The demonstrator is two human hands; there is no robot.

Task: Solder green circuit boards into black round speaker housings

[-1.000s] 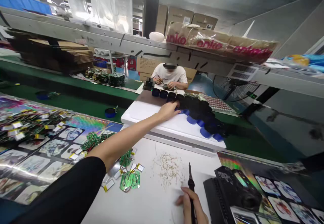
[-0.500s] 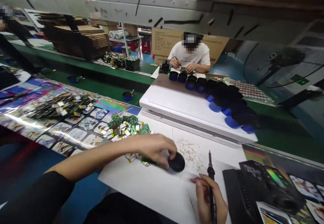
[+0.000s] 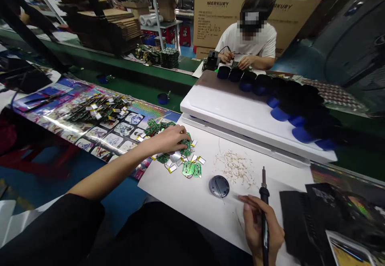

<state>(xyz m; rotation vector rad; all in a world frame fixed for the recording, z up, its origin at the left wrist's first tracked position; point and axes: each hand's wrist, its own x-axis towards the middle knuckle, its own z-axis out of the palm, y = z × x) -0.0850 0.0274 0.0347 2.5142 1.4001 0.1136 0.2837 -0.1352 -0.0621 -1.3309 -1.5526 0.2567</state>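
My left hand (image 3: 170, 138) reaches over a pile of small green circuit boards (image 3: 188, 166) with silver batteries on the white work sheet (image 3: 192, 198), fingers curled onto the pile. My right hand (image 3: 261, 226) grips a black soldering iron (image 3: 264, 202), its tip pointing up and away. A round dark grey disc-shaped part (image 3: 219, 186) lies on the sheet between the two hands, with thin wires across it. A scatter of pale wire clippings (image 3: 236, 168) lies just beyond it.
A white board (image 3: 240, 117) carries a row of black and blue round parts (image 3: 288, 105). More circuit boards (image 3: 93, 109) lie on glossy printed sheets at left. A black device (image 3: 319, 222) sits at right. Across a green conveyor (image 3: 132, 85), another person works at a table.
My left hand fetched a round dark part from the row on the white board, set it on the sheet, let go and moved left to the circuit boards. The view tilted down.
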